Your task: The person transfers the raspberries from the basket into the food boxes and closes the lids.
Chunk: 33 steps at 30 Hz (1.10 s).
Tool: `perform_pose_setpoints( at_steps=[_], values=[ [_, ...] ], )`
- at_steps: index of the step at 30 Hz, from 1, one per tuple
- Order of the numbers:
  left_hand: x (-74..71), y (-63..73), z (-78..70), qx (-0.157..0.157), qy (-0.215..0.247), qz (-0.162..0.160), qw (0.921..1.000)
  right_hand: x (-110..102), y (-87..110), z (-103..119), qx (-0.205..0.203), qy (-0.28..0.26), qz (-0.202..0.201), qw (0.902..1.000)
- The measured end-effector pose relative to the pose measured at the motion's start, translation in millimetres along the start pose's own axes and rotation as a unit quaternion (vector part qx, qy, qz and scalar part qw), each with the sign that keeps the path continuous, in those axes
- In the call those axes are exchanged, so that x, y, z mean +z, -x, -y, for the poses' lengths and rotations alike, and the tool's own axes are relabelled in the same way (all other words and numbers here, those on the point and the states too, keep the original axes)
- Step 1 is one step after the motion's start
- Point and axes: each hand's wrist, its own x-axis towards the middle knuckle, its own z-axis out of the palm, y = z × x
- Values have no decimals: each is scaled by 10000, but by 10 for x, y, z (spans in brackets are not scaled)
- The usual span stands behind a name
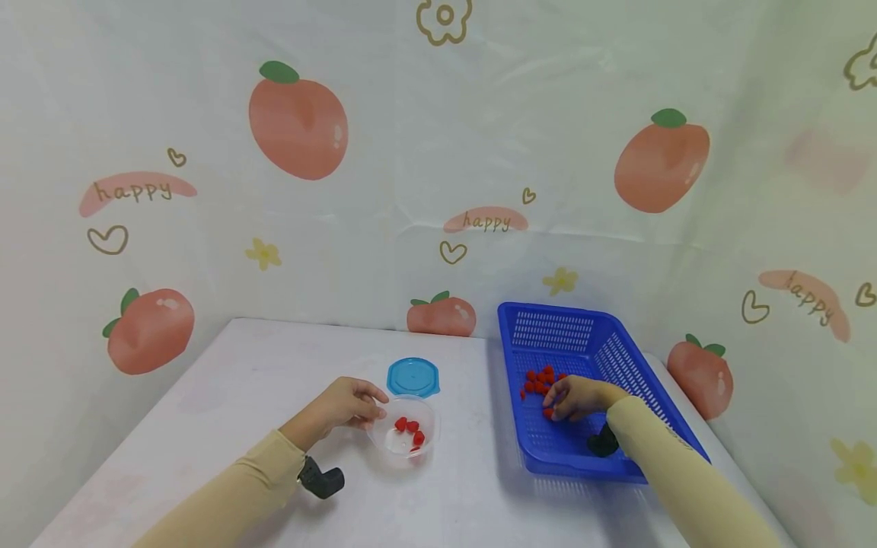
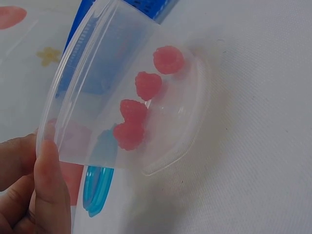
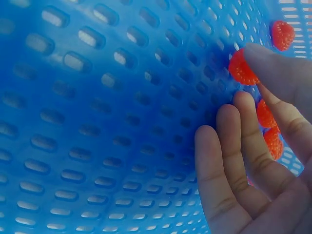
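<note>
My left hand (image 1: 352, 403) pinches the rim of a clear plastic tub (image 2: 97, 97), thumb on one side and fingers on the other. Several red raspberries (image 2: 147, 86) lie at the bottom of the tub. Inside the blue basket (image 1: 582, 460), my right hand (image 1: 578, 397) pinches a raspberry (image 3: 242, 69) between thumb and index finger, low over the perforated floor. Its other three fingers extend beside the raspberry. More raspberries (image 1: 530, 387) are gathered just beyond the right hand, some of them hidden behind it.
A light blue lid (image 1: 413, 377) lies on the white tabletop (image 1: 267, 373) behind the tub. The basket stands to the right, its raised walls around the right hand. A patterned sheet (image 1: 384, 251) hangs behind the table.
</note>
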Motion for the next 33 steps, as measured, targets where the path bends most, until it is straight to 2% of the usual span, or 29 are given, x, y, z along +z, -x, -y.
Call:
perform_pose_setpoints(
  at_steps=[14,19,24,28,33],
  values=[
    [1,-21,7,-43,47,14,10000,12,-20,-1,148,102,-59,9998],
    [0,-8,-4,-5,41,43,10000,19,20,3,136,-17,-162,9998],
    [5,-1,-13,37,39,56,10000,-15,51,4,86,-160,-48,9998],
    [4,-1,-16,57,57,60,9999,-63,59,23,-137,-384,125,9991],
    [-2,6,-23,24,44,32,10000,-106,45,71,-732,-847,214,9935]
  ],
)
